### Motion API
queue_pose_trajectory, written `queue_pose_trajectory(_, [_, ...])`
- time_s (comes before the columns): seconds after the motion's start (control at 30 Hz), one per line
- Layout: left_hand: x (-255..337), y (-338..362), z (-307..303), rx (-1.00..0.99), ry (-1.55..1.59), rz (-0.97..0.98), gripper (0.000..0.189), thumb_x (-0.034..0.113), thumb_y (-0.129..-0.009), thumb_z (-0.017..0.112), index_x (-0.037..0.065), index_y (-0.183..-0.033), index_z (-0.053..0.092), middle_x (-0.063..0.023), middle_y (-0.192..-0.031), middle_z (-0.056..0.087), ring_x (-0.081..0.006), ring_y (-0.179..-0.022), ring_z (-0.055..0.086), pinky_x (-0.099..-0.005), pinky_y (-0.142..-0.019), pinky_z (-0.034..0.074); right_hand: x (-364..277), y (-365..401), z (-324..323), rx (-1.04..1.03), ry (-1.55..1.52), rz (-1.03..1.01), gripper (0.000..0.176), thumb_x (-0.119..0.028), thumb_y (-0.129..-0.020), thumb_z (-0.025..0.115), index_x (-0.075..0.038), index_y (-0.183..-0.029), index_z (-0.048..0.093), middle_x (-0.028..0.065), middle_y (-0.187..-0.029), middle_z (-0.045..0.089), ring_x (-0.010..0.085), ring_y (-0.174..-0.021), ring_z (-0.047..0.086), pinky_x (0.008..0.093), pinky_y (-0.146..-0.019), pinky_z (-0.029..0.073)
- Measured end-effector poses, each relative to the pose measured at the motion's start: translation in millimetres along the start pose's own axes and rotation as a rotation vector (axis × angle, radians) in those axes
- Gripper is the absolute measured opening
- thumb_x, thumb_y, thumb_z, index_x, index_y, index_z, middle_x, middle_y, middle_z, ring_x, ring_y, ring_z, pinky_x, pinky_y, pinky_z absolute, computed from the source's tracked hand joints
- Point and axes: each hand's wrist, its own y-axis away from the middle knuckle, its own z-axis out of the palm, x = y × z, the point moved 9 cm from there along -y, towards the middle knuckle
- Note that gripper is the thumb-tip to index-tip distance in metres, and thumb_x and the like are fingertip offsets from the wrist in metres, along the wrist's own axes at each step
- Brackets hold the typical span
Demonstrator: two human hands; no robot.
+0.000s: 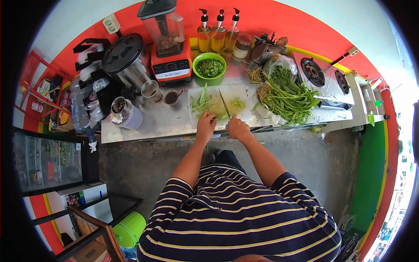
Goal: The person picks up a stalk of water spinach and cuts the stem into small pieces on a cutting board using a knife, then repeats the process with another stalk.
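My right hand point(238, 127) is wrapped round the handle of a kitchen knife, its blade point(224, 103) pointing away from me over a white cutting board point(246, 114). To the left of the knife, my left hand point(206, 125) has its fingers bent over green stalks point(221, 116) at the board's near edge. Loose green leaves point(201, 101) lie on the board's left part. A small pile of chopped greens point(238, 103) sits to the right of the blade. Beyond the board stands a lime-green bowl point(223, 74) filled with cut greens.
A large bunch of leafy greens point(288, 100) lies to the right, near a gas stove point(314, 89). At the back stand a red blender point(171, 65) and several pump bottles point(218, 37). Cups point(171, 97) and a metal pot point(131, 65) are on the left.
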Motion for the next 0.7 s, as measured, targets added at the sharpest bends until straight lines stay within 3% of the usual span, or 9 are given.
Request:
queue_pose_trajectory(0.2, [3.0, -0.3, -2.7, -0.002, 0.003, -0.019, 0.013, 0.007, -0.091, 0.068, 0.000, -0.102, 0.068, -0.0139, -0.098, 0.061, -0.0292, -0.080, 0.067, -0.0377, -0.073, 0.054, 10.6, 25.4, 22.9, 0.019, -0.052, 0.043, 0.035, -0.029, -0.101, 0.050, 0.004, -0.114, 0.047, 0.0320, -0.108, 0.068, 0.0476, -0.104, 0.067, 0.0535, -0.093, 0.051])
queue_pose_trajectory(0.43, [0.4, -0.9, -1.0, -0.011, -0.007, -0.010, 0.015, 0.007, -0.090, 0.069, 0.000, -0.103, 0.069, -0.0134, -0.098, 0.062, -0.0294, -0.080, 0.067, -0.0366, -0.073, 0.055, 0.5, 3.4, 2.9, -0.007, 0.013, -0.049, 0.035, -0.025, -0.100, 0.047, 0.005, -0.117, 0.043, 0.0340, -0.108, 0.067, 0.0492, -0.106, 0.066, 0.0553, -0.094, 0.050])
queue_pose_trajectory(0.5, [-2.5, -2.4, 0.5, -0.013, 0.017, -0.029, 0.015, 0.008, -0.090, 0.070, 0.000, -0.103, 0.070, -0.0134, -0.098, 0.063, -0.0283, -0.080, 0.067, -0.0364, -0.072, 0.055, 2.8, 13.4, 9.1, -0.054, -0.028, -0.010, 0.033, -0.021, -0.098, 0.053, 0.004, -0.117, 0.043, 0.0309, -0.112, 0.068, 0.0441, -0.107, 0.068, 0.0508, -0.094, 0.053])
queue_pose_trajectory(0.7, [-3.2, -0.8, -1.6, 0.021, 0.021, -0.002, 0.015, 0.007, -0.088, 0.072, -0.002, -0.100, 0.072, -0.0132, -0.096, 0.064, -0.0261, -0.078, 0.067, -0.0353, -0.072, 0.055, 1.8, 18.8, 22.8, 0.009, -0.121, 0.035, 0.034, -0.025, -0.099, 0.053, 0.003, -0.115, 0.043, 0.0318, -0.114, 0.067, 0.0461, -0.107, 0.067, 0.0508, -0.094, 0.053])
